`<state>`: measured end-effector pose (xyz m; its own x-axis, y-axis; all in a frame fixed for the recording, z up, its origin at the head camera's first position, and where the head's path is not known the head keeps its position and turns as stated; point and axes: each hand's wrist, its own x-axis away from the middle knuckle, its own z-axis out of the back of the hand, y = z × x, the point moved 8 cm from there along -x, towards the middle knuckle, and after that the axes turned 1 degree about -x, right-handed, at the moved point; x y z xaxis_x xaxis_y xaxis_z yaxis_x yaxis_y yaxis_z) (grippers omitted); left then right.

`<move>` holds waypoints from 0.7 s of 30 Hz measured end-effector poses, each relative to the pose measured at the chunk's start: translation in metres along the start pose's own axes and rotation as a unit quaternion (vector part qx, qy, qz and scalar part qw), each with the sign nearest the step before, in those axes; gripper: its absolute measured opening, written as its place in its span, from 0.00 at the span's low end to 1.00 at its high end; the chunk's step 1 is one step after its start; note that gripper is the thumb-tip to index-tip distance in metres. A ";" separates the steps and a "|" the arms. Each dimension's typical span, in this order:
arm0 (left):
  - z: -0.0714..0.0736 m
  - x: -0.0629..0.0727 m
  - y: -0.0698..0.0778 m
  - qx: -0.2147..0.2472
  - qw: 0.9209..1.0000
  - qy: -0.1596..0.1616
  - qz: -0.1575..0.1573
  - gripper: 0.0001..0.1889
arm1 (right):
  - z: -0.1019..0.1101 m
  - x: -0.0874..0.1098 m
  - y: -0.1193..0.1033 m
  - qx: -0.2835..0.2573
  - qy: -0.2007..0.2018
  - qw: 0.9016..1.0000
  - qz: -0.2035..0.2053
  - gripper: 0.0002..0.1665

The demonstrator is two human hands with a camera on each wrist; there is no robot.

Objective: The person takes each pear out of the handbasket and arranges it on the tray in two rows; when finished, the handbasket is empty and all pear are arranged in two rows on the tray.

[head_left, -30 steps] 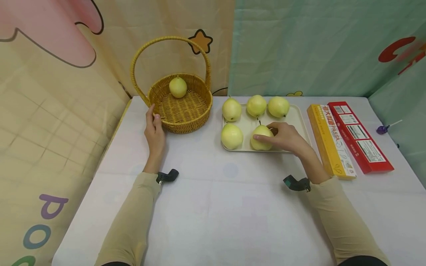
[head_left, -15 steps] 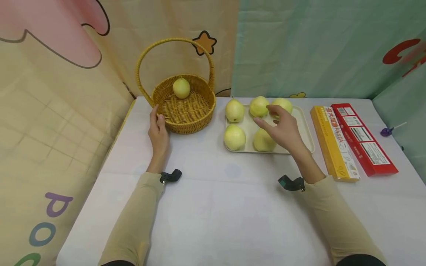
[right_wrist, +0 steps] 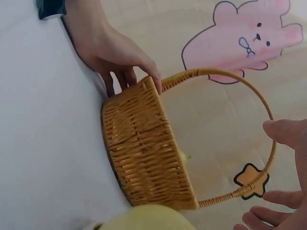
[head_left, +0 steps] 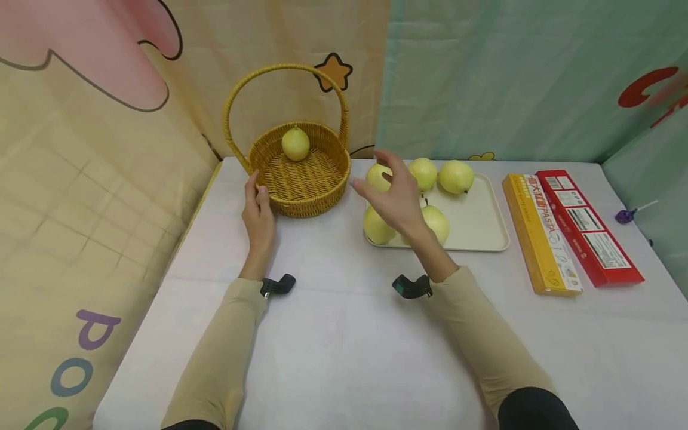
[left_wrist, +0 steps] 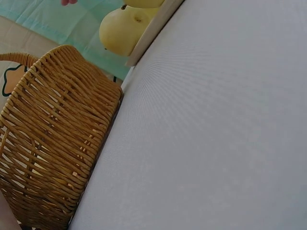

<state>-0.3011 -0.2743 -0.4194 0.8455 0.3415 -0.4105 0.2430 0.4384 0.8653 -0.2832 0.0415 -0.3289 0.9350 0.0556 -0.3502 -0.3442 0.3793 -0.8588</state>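
Observation:
In the head view, my left hand (head_left: 259, 215) touches the left side of the round wicker basket (head_left: 303, 206) with its fingers extended. The right wrist view shows those fingers (right_wrist: 156, 79) against the basket's rim and wall. One yellow-green pear (head_left: 295, 144) lies in the basket, whose tall handle stands upright. My right hand (head_left: 398, 197) hovers over the left part of a cream tray (head_left: 478, 221), fingers spread, holding nothing. Several pears sit on that tray, among them a back-right pear (head_left: 456, 177) and a front pear (head_left: 436, 224). The hand partly hides the left ones.
A yellow pasta box (head_left: 537, 239) and a red box (head_left: 588, 230) lie right of the tray. Near the right edge is a purple lollipop (head_left: 624, 216). A printed curtain (head_left: 484, 77) hangs behind the white-covered table (head_left: 333, 346).
My right hand has let go of the front pear, lifted, and moved left over the tray. That pear stays on the tray. My left hand keeps its place at the basket.

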 end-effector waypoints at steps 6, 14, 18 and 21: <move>0.000 0.000 -0.002 0.000 1.000 0.000 0.001 0.26 | -0.039 -0.012 -0.010 -0.008 -0.007 1.000 0.024 0.46; 0.002 0.000 -0.001 -0.003 1.000 0.002 0.001 0.26 | -0.079 -0.036 -0.017 0.023 -0.025 0.999 0.012 0.50; 0.002 0.000 -0.001 -0.003 1.000 0.003 0.000 0.26 | -0.099 -0.051 -0.018 0.032 -0.039 0.999 -0.006 0.52; 0.001 0.000 -0.001 -0.002 1.000 0.002 0.000 0.26 | -0.111 -0.061 -0.018 0.024 -0.045 0.999 -0.006 0.53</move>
<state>-0.3011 -0.2755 -0.4202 0.8442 0.3443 -0.4109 0.2407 0.4416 0.8644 -0.3432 -0.0708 -0.3336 0.9438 0.1329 -0.3025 -0.3300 0.4238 -0.8435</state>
